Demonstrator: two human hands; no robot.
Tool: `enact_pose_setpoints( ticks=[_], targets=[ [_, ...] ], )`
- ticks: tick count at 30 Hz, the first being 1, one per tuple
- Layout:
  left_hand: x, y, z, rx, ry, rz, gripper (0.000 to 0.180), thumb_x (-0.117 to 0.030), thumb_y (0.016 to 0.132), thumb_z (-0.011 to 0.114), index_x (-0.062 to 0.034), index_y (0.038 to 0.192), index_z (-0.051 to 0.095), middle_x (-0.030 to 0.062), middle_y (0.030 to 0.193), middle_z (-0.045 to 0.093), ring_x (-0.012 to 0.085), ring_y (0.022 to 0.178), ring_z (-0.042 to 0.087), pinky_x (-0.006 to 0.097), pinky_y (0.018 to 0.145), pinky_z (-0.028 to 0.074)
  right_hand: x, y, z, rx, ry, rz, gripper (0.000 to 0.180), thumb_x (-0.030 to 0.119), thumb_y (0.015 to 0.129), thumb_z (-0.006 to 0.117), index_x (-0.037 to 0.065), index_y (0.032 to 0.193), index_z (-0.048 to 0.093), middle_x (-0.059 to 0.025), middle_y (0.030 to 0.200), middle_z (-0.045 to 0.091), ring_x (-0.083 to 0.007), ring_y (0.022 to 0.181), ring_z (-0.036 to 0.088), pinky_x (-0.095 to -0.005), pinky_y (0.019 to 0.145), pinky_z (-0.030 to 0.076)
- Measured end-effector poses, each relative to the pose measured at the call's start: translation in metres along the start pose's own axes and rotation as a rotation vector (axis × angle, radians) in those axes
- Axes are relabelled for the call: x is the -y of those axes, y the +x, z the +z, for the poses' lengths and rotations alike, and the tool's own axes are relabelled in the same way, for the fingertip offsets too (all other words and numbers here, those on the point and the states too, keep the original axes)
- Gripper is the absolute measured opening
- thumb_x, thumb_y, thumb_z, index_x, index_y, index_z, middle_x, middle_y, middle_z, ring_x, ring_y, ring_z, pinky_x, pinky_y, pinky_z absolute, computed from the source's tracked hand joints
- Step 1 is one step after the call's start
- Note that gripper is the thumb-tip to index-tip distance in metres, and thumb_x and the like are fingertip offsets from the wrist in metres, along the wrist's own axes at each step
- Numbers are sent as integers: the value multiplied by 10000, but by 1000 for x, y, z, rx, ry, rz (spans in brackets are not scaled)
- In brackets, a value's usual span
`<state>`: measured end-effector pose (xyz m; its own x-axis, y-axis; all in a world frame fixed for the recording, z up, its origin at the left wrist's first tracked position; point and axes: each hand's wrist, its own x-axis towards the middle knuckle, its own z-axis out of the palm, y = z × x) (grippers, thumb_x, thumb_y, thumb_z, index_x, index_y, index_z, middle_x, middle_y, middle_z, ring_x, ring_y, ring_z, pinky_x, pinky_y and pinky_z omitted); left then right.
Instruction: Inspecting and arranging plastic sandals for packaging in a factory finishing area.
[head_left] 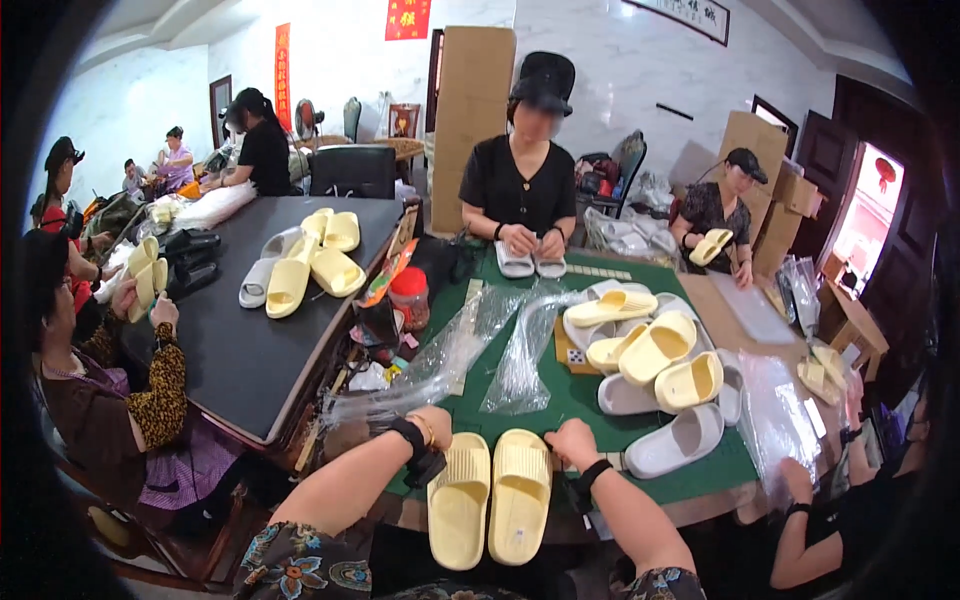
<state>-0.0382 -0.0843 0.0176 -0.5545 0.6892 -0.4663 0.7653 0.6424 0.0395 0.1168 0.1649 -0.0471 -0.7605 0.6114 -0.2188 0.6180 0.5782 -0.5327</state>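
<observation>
We find a pair of yellow slippers [490, 495] lying side by side, soles up, overhanging the green table's [570, 395] near edge. Our left hand [432, 425] and right hand [572, 440] rest apart at their heel ends, apparently aligning them; grip unclear.

Two yellow slippers [490, 495] between two hands [432, 425], soles up.

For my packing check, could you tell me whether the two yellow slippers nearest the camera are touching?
Touching: the head view shows the left slipper and right slipper pressed side by side.
</observation>
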Motion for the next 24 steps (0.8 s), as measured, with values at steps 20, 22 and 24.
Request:
enact_pose_setpoints(
  ticks=[20, 22, 24],
  targets=[
    [-49, 1, 37, -694, -1391, 162, 182, -161, 949, 530, 9, 895, 566, 48, 677, 578, 111, 596, 560, 261, 549, 445, 83, -50, 34, 101, 904, -362, 133, 121, 885, 586, -5, 871, 625, 1, 694, 613, -65, 581, 539, -234, 531, 437],
    [-45, 3, 43, -678, -1515, 246, 125, -113, 944, 534, 1, 965, 581, 34, 813, 608, 88, 709, 576, 233, 621, 463, 88, -53, 32, 66, 835, -372, 143, 127, 881, 588, -9, 865, 629, -3, 685, 612, -64, 582, 537, -237, 532, 437],
    [-44, 0, 45, -658, -1563, 229, 122, -102, 942, 538, 2, 983, 585, 33, 835, 611, 89, 725, 580, 233, 644, 473, 93, -58, 28, -10, 693, -395, 177, 152, 871, 597, -19, 858, 641, -47, 669, 630, -96, 583, 568, -271, 546, 455]
  ],
)
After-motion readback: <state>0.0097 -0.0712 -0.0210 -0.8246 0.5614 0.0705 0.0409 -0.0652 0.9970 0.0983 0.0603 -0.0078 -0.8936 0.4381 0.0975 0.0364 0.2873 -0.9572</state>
